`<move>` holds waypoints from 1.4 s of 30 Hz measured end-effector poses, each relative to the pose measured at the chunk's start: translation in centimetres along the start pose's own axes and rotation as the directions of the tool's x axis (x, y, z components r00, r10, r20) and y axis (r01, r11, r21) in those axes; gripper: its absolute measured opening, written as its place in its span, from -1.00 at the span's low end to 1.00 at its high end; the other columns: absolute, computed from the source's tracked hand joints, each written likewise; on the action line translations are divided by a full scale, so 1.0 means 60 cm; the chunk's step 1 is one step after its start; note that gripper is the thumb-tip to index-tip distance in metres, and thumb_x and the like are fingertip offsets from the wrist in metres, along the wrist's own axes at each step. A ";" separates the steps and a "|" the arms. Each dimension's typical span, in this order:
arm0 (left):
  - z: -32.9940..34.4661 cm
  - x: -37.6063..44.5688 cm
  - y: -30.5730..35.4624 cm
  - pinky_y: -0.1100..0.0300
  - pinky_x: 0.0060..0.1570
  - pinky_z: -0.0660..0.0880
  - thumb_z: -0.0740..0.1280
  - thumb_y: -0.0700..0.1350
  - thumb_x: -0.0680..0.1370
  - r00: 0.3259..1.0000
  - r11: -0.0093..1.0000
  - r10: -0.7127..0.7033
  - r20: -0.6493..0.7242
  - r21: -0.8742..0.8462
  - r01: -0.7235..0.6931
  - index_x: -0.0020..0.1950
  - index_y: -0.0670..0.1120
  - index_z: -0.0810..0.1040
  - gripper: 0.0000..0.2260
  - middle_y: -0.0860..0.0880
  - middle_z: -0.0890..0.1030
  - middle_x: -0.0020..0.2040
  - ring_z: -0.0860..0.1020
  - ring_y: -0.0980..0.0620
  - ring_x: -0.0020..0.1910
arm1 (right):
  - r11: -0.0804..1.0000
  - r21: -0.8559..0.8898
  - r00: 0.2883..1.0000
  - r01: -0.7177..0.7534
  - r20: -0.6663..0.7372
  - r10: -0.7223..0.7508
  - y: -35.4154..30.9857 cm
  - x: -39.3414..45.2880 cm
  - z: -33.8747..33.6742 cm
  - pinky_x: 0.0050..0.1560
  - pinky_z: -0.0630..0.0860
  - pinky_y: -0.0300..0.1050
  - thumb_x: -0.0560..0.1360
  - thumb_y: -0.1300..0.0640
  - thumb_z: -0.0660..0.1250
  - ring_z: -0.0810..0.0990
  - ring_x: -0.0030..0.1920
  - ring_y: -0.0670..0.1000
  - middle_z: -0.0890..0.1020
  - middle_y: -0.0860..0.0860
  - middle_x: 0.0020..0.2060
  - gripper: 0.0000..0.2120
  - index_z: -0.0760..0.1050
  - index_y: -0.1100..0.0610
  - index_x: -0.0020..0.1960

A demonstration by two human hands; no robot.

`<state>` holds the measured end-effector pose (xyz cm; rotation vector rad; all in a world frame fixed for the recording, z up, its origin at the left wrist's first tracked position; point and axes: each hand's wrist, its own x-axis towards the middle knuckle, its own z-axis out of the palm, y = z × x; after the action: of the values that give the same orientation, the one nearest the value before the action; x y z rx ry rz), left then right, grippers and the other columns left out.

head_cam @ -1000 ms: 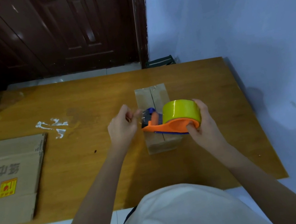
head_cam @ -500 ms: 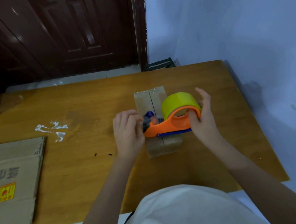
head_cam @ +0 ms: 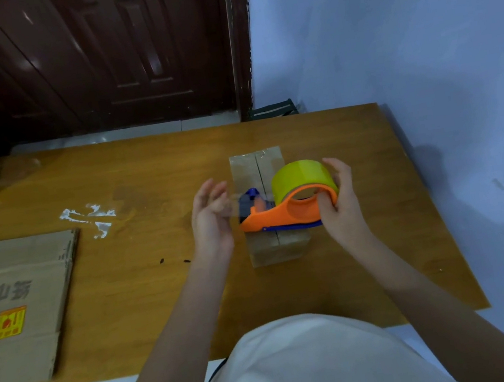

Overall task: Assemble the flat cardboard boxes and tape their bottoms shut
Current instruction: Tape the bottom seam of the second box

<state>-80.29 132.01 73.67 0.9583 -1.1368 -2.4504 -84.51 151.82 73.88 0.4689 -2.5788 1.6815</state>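
Two hands over box [head_cam: 260,169]: right hand [head_cam: 342,206] gripping tape dispenser [head_cam: 283,212], left hand [head_cam: 212,217] loose, empty

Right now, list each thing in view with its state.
small box: assembled, flaps closed, seam up
tape dispenser: held above box
tape roll: loaded in dispenser
right hand: grips dispenser
left hand: blurred, at dispenser's front
flat cardboard: unfolded, lying flat

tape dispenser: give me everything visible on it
The tape dispenser is an orange plastic frame with a blue nose and lower edge, carrying a wide yellow-green tape roll. The right hand grips it at the roll end, above the small cardboard box. The left hand is at its nose; contact is unclear.
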 end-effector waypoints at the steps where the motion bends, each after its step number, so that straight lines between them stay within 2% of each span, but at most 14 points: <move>1: 0.001 0.003 -0.003 0.10 0.10 0.47 0.18 -0.41 0.50 0.998 0.995 -0.061 -0.005 -0.081 0.060 0.15 -0.06 0.49 -0.66 -0.04 0.59 0.07 0.54 -0.03 0.11 | 1.000 -0.005 1.000 0.003 0.007 -0.003 0.001 0.001 0.000 -0.20 0.53 0.06 0.51 0.22 0.13 0.52 -0.20 0.05 0.45 -0.08 -0.04 -0.55 0.15 -0.04 0.34; 5: -0.019 0.007 -0.004 0.07 0.11 0.40 0.13 -0.20 0.60 0.981 0.946 -0.169 -0.098 -0.296 0.134 0.27 -0.13 0.47 -0.73 -0.03 0.61 -0.03 0.53 -0.05 0.09 | 0.999 0.002 0.999 -0.045 0.002 0.045 0.011 0.004 -0.009 -0.15 0.55 -0.02 0.55 0.35 0.17 0.53 -0.20 -0.09 0.43 -0.11 -0.03 -0.54 0.15 0.00 0.34; 8: -0.034 -0.010 0.008 0.18 0.13 0.45 0.18 -0.27 0.59 0.976 0.951 0.219 0.007 0.224 -0.215 0.15 -0.03 0.50 -0.77 0.01 0.61 -0.02 0.56 0.09 0.06 | 0.997 0.007 0.996 -0.082 0.021 0.082 0.013 0.005 -0.015 -0.12 0.56 -0.04 0.56 0.37 0.17 0.54 -0.17 -0.09 0.43 -0.12 -0.03 -0.53 0.14 -0.03 0.34; 10: -0.041 -0.024 0.018 0.21 0.22 0.39 0.26 -0.18 0.56 0.838 0.670 0.421 0.347 0.504 -0.546 0.18 0.06 0.50 -0.77 0.07 0.59 0.10 0.51 0.19 0.16 | 0.996 0.004 0.994 -0.093 0.052 0.093 0.008 0.005 -0.010 -0.10 0.58 -0.05 0.56 0.35 0.17 0.56 -0.12 -0.03 0.43 -0.08 0.00 -0.51 0.13 -0.07 0.33; 12: -0.043 -0.027 0.023 0.11 0.35 0.23 0.31 0.07 0.49 0.629 0.202 0.403 0.665 0.606 -0.770 0.26 0.06 0.48 -0.65 0.07 0.54 0.23 0.39 0.20 0.28 | 0.996 0.001 0.994 -0.087 0.062 0.087 0.003 0.005 -0.003 -0.10 0.59 -0.03 0.56 0.34 0.17 0.57 -0.09 0.04 0.44 -0.01 0.04 -0.51 0.13 -0.10 0.33; 14: -0.044 -0.021 0.017 0.04 0.38 0.20 0.34 0.20 0.43 0.482 -0.208 0.267 0.834 0.539 -0.817 0.31 -0.05 0.48 -0.47 -0.02 0.54 0.25 0.40 0.10 0.30 | 0.996 -0.004 0.995 -0.091 0.052 0.091 0.003 0.008 -0.001 -0.11 0.58 -0.01 0.56 0.34 0.17 0.56 -0.11 0.06 0.44 -0.01 0.03 -0.52 0.14 -0.08 0.33; 15: -0.044 -0.021 0.012 0.00 0.38 0.24 0.37 0.19 0.41 0.461 -0.294 0.225 0.858 0.511 -0.808 0.31 -0.09 0.49 -0.44 -0.04 0.54 0.24 0.45 0.02 0.27 | 0.994 0.000 0.993 -0.108 0.047 0.108 0.003 0.010 -0.002 -0.12 0.57 -0.02 0.57 0.34 0.17 0.56 -0.12 0.04 0.44 -0.03 0.01 -0.53 0.16 -0.05 0.35; 18: -0.044 -0.016 -0.005 -0.06 0.28 0.40 0.49 0.05 0.39 0.440 -0.333 0.274 0.855 0.514 -0.791 0.26 -0.13 0.52 -0.50 -0.07 0.58 0.18 0.52 -0.07 0.17 | 0.986 0.026 0.985 -0.167 0.042 0.166 0.001 0.019 -0.004 -0.12 0.55 -0.14 0.58 0.33 0.15 0.56 -0.15 -0.09 0.45 -0.11 -0.03 -0.55 0.17 0.01 0.38; 24: -0.027 -0.009 -0.005 0.10 0.29 0.31 0.41 0.14 0.41 0.381 -0.416 0.272 0.884 0.465 -0.782 0.29 -0.14 0.49 -0.45 -0.07 0.61 0.12 0.56 -0.04 0.12 | 0.944 0.146 0.954 -0.297 0.008 0.299 -0.007 0.044 -0.024 -0.19 0.46 -0.44 0.55 0.34 0.14 0.53 -0.23 -0.32 0.49 -0.13 -0.08 -0.52 0.23 0.00 0.39; 27: -0.019 -0.008 -0.004 0.20 0.12 0.32 0.30 0.16 0.47 0.448 -0.305 0.339 0.827 0.547 -0.779 0.27 -0.13 0.50 -0.51 -0.04 0.61 0.08 0.54 -0.01 0.08 | 0.909 0.193 0.929 -0.370 0.075 0.363 -0.021 0.050 -0.034 -0.30 0.45 -0.45 0.55 0.25 0.19 0.54 -0.19 -0.22 0.49 -0.08 -0.05 -0.52 0.21 -0.08 0.40; 31: -0.020 -0.009 -0.009 0.31 0.06 0.38 0.41 0.12 0.43 0.640 0.095 0.386 0.665 0.661 -0.744 0.31 -0.13 0.48 -0.47 0.04 0.55 0.11 0.48 0.13 0.09 | 0.898 0.217 0.919 -0.383 0.188 0.347 -0.033 0.054 -0.038 0.01 0.57 -0.05 0.53 0.09 0.31 0.57 0.06 -0.08 0.49 -0.08 0.12 -0.45 0.17 -0.18 0.42; 34: -0.017 -0.010 -0.008 0.31 0.07 0.46 0.43 0.05 0.43 0.782 0.396 0.326 0.531 0.675 -0.623 0.30 -0.08 0.49 -0.52 0.11 0.55 0.11 0.52 0.13 0.09 | 0.895 0.296 0.934 -0.335 0.228 0.274 -0.029 0.048 -0.040 0.06 0.52 -0.04 0.44 0.08 0.41 0.63 -0.07 -0.14 0.59 -0.09 -0.05 -0.34 0.20 -0.14 0.43; 39: -0.012 -0.014 -0.005 0.37 -0.03 0.48 0.41 0.09 0.41 0.844 0.539 0.252 0.473 0.656 -0.529 0.27 0.00 0.49 -0.54 0.12 0.57 0.06 0.54 0.17 0.02 | 0.831 0.472 0.953 -0.294 0.210 0.217 -0.028 0.025 -0.028 0.11 0.54 0.10 0.19 -0.21 0.56 0.55 0.19 0.13 0.54 0.11 0.18 -0.25 0.33 -0.19 0.30; 42: -0.004 -0.025 0.003 0.41 -0.10 0.49 0.38 0.08 0.41 0.864 0.630 0.241 0.442 0.606 -0.485 0.18 0.08 0.49 -0.64 0.18 0.57 0.02 0.56 0.28 -0.02 | 0.828 0.497 0.963 -0.261 0.196 0.186 -0.033 0.026 -0.021 0.05 0.57 0.01 0.20 -0.06 0.60 0.57 0.16 0.10 0.50 0.16 0.21 -0.16 0.27 -0.10 0.36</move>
<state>-79.02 132.48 74.35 0.3800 -2.2360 -1.8529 -85.67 151.84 76.42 0.3062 -2.3051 2.5340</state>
